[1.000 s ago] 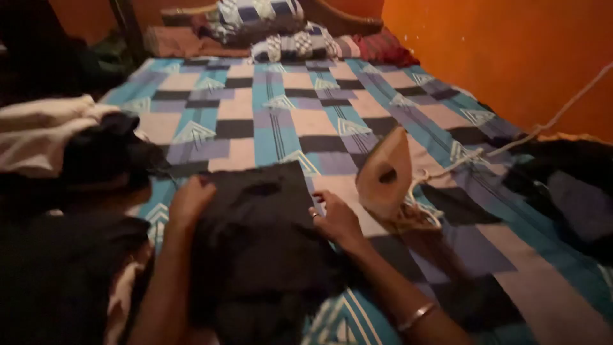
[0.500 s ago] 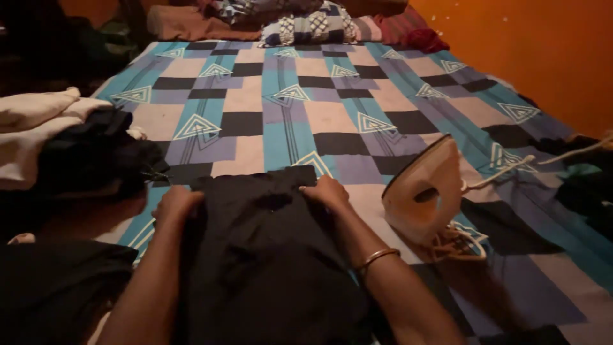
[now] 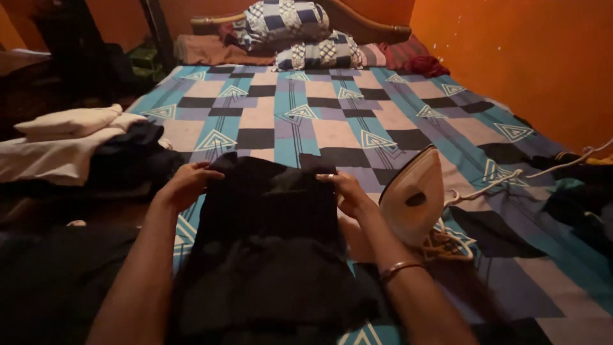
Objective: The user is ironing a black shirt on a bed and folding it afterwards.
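Observation:
A black garment (image 3: 271, 243) lies spread on the bed in front of me. My left hand (image 3: 186, 183) grips its top left corner and my right hand (image 3: 345, 191) grips its top right corner, with the upper edge lifted slightly off the sheet. A bangle is on my right wrist. A cream clothes iron (image 3: 412, 197) stands upright on its heel just right of my right hand, its cord (image 3: 504, 179) trailing off to the right.
The bed is covered with a blue, purple and black patchwork sheet (image 3: 332, 121). Patterned pillows (image 3: 294, 29) lie at the headboard. A pile of white and dark clothes (image 3: 83, 150) sits on the left, more dark clothes (image 3: 578, 191) on the right. An orange wall (image 3: 523, 57) runs along the right.
Both hands have moved up to the garment's top corners and raised its upper edge. The view has tilted up, showing more of the headboard and pillows. The iron stays standing.

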